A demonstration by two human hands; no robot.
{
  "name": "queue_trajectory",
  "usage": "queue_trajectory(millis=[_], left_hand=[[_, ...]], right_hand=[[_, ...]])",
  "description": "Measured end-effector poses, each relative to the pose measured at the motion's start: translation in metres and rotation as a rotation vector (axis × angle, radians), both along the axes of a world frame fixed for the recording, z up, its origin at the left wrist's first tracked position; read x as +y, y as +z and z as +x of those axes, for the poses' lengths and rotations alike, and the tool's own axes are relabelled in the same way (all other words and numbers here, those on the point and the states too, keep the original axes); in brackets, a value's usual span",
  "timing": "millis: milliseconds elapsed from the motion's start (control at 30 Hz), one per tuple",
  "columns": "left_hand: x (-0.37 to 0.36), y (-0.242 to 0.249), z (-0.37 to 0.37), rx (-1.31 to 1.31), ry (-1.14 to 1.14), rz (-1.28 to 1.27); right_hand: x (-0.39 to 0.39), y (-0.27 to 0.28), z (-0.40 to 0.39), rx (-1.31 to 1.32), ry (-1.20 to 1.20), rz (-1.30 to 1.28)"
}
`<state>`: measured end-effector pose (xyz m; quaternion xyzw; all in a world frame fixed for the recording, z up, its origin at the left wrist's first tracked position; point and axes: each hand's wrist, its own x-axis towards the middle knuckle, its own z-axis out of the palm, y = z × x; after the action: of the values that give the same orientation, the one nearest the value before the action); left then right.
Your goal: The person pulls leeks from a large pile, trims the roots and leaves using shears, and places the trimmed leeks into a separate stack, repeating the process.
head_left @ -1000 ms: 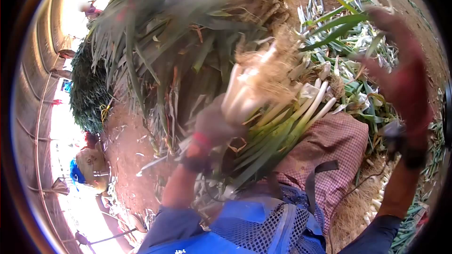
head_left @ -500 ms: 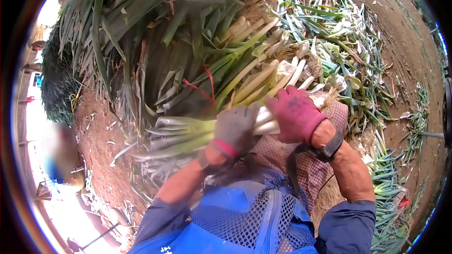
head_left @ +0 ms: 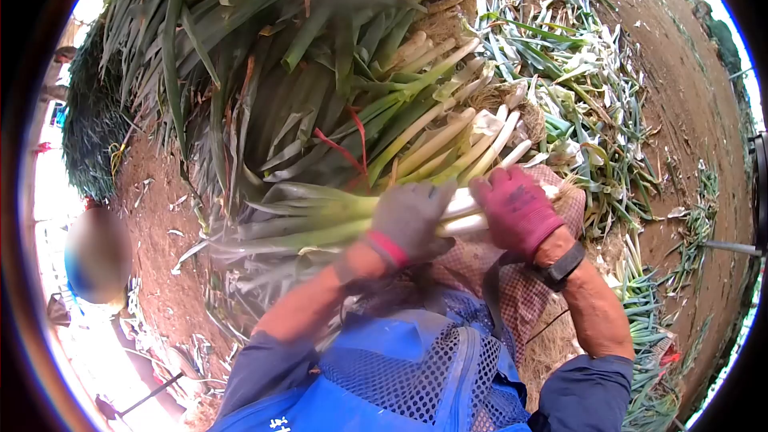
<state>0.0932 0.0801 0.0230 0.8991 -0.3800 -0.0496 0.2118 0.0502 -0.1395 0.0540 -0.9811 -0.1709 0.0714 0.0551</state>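
A bunch of long green onions (head_left: 336,210) lies across my lap, its leaves to the left and white stalks to the right. My left hand (head_left: 412,220), in a grey glove with a pink cuff, is wrapped round the middle of the bunch. Closer to the roots, my right hand (head_left: 518,212), in a dark red glove, closes over the white stalks. Just beyond both hands, more green onions (head_left: 436,144) lie with their white ends to the right. A red tie (head_left: 340,148) crosses their leaves. A checked cloth (head_left: 520,284) covers my lap beneath the bunch.
A large heap of green onions (head_left: 240,40) fills the upper left. Stripped leaves (head_left: 588,88) are scattered on the soil at upper right. Another pile of green onions (head_left: 652,336) lies at lower right. A blurred person (head_left: 98,256) is at the far left.
Both hands keep hold of the bunch and have shifted slightly down. Its leafy ends are blurred by motion. The view has tilted a little.
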Motion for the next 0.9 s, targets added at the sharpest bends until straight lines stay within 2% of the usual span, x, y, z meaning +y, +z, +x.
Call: queue_trajectory(millis=[33, 100, 133, 167, 200, 233, 267, 300, 333, 367, 400, 433, 500, 567, 633, 700, 767, 900], left_hand=[[0.007, 0.016, 0.012, 0.101, -0.056, -0.058], [0.027, 0.041, 0.039, 0.285, -0.122, -0.140], [0.040, 0.057, 0.053, 0.493, -0.096, -0.205], [0.056, 0.058, 0.070, 0.478, -0.103, -0.312], [0.066, 0.063, 0.074, 0.529, 0.053, -0.493], [0.095, 0.029, 0.108, 0.155, 0.004, -0.413], [0.110, 0.038, 0.115, 0.095, 0.174, -0.286], [0.128, 0.021, 0.127, 0.090, 0.366, -0.271], [0.180, -0.041, 0.160, 0.111, 0.428, -0.214], [0.181, -0.034, 0.152, -0.021, 0.444, -0.175], [0.177, -0.039, 0.148, 0.078, 0.510, -0.350], [0.165, -0.043, 0.149, 0.093, 0.490, -0.376], [0.150, -0.051, 0.143, 0.143, 0.530, -0.437], [0.120, -0.050, 0.142, 0.146, 0.424, -0.467], [0.081, -0.027, 0.119, 0.208, 0.285, -0.489], [0.051, -0.042, 0.112, 0.362, 0.199, -0.658], [0.027, -0.054, 0.104, 0.278, 0.126, -0.601], [-0.039, -0.022, 0.061, 0.428, -0.052, -0.565]], right_hand=[[-0.006, 0.009, 0.005, -0.003, 0.001, -0.005], [-0.034, 0.036, 0.018, -0.219, 0.090, -0.147], [-0.056, 0.060, 0.022, -0.303, 0.072, -0.171], [-0.085, 0.090, 0.024, -0.385, 0.053, -0.199], [-0.120, 0.126, 0.024, -0.475, 0.087, -0.162], [-0.151, 0.170, 0.015, -0.524, 0.031, -0.262], [-0.193, 0.212, 0.005, -0.494, -0.040, -0.369], [-0.229, 0.244, -0.010, -0.465, -0.114, -0.481], [-0.251, 0.280, -0.051, -0.432, -0.360, -0.647], [-0.261, 0.295, -0.078, -0.403, -0.585, -0.766], [-0.252, 0.295, -0.094, -0.382, -0.630, -0.937], [-0.229, 0.297, -0.097, -0.311, -0.668, -1.005], [-0.238, 0.295, -0.093, -0.273, -0.736, -1.127], [-0.229, 0.309, -0.082, -0.241, -0.754, -1.202], [-0.222, 0.313, -0.085, -0.148, -0.792, -1.171], [-0.240, 0.310, -0.083, -0.046, -0.820, -1.177], [-0.229, 0.309, -0.088, 0.026, -0.959, -1.122], [-0.222, 0.303, -0.098, 0.164, -0.995, -1.069]])
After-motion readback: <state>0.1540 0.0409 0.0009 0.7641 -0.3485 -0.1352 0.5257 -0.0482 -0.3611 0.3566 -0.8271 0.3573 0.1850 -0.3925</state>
